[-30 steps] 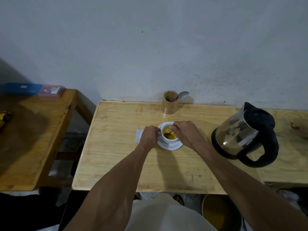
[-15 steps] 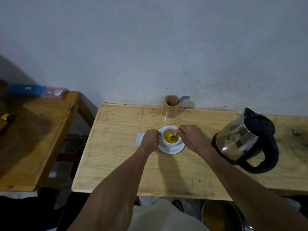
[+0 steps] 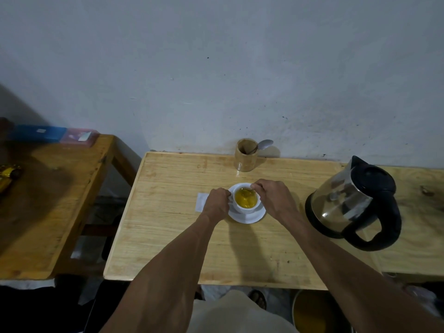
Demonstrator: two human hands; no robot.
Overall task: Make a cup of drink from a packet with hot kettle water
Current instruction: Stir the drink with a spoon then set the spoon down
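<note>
A white cup (image 3: 247, 207) full of yellow drink stands on a white saucer (image 3: 252, 217) in the middle of the light wooden table (image 3: 168, 236). My left hand (image 3: 215, 203) grips the cup's left side at the handle. My right hand (image 3: 272, 197) pinches a small spoon (image 3: 245, 193) whose bowl dips into the drink. A white packet (image 3: 201, 201) lies flat on the table, partly hidden behind my left hand. The steel kettle (image 3: 348, 203) with a black lid and handle stands to the right of the cup.
A wooden holder (image 3: 246, 158) with a spoon (image 3: 264, 144) in it stands at the wall behind the cup. A darker wooden table (image 3: 48, 200) on the left carries a blue box (image 3: 39, 133). A round bin (image 3: 314, 313) sits on the floor below.
My right hand has shifted around the cup with the spoon, from over the drink towards the far rim. The left hand stays on the cup. The view has tilted slightly.
</note>
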